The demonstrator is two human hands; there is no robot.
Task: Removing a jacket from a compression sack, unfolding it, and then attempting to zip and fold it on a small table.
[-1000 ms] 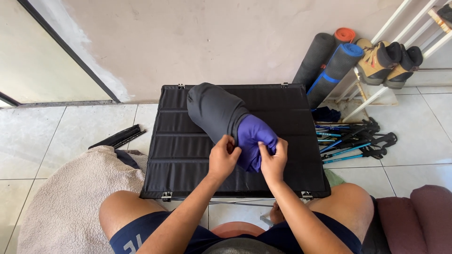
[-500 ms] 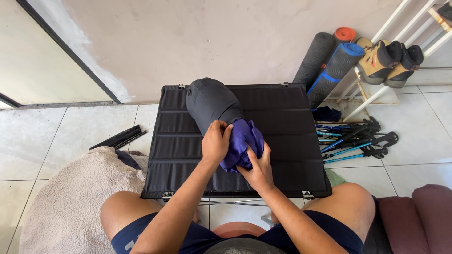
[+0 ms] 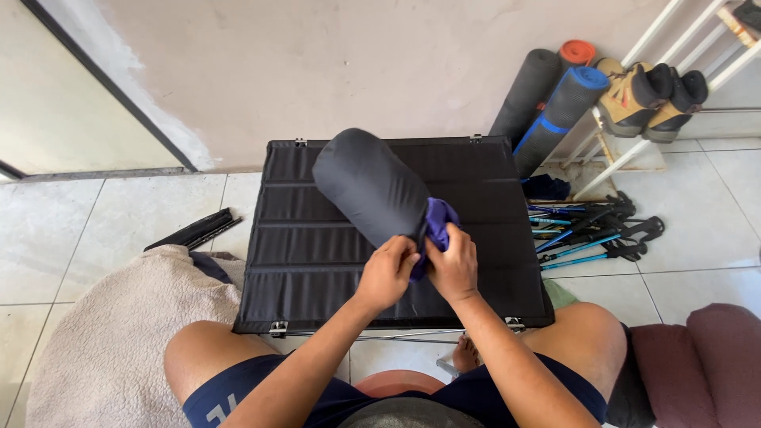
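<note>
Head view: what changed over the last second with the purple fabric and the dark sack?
More of the purple fabric has gone into the dark stuff sack; only a small bunch now shows. The left hand and right hand have closed together at the sack's mouth. The black folding table and trekking poles stayed put.

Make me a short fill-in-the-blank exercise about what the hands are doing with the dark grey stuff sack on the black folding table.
1. Both hands, left hand and right hand, grip the open end of the dark grey cylindrical stuff sack, where ____ fabric shows.
2. The sack rests on a ____ slatted fabric folding table.
3. The pair of tan hiking boots sits on a ____ metal rack.

Missing words: purple; black; white
</note>
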